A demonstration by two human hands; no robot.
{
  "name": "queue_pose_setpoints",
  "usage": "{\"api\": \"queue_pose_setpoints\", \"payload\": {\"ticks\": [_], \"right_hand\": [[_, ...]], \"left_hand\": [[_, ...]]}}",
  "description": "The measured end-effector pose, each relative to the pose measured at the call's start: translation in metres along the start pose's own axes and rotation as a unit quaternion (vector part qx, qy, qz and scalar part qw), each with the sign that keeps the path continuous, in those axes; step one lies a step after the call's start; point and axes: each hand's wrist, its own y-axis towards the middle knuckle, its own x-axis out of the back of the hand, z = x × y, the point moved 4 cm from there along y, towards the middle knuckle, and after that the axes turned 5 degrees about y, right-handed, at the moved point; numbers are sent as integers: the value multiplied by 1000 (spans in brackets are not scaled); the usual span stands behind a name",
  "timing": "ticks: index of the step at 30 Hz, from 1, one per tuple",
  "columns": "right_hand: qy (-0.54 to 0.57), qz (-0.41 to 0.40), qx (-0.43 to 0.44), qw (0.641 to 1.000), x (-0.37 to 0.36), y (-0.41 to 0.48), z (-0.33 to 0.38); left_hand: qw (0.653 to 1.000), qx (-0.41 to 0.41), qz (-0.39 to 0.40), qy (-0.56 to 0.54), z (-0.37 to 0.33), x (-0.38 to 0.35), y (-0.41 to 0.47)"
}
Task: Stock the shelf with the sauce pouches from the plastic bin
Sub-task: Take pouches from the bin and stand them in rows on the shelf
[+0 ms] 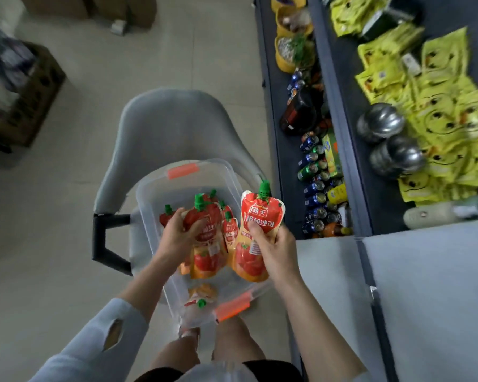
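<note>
pouch [261, 213] clamped upright in r hand [275, 253] grip, l hand [175, 234] clamps 2nd pouch [204, 260] over bin [183, 171].

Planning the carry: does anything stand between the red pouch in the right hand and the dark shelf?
Nothing visible does: the right hand holds the red, green-capped sauce pouch over the clear plastic bin, beside the dark metal shelf.

Wears a pale grey-white fabric long sleeve [94, 351] on the left arm, ending well short of the wrist and split by an oval tear [113, 335]. Shows black fabric shorts [271, 368] beneath a white shirt hem [213, 372]. Leaves knees, left hand [177, 232] and right hand [276, 249] uncovered.
</note>
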Motion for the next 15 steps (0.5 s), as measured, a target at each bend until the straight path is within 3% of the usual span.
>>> {"api": "queue_pose_setpoints", "payload": {"ticks": [6, 10, 15], "right_hand": [[57, -101, 69, 991, 65, -51, 52], [75, -190, 118, 972, 118, -87, 73], [120, -260, 184, 940, 181, -138, 92]], "left_hand": [[990, -126, 44, 40, -75, -2, -46], [964, -235, 98, 76, -136, -27, -81], [931, -315, 173, 68, -201, -76, -127]]}}
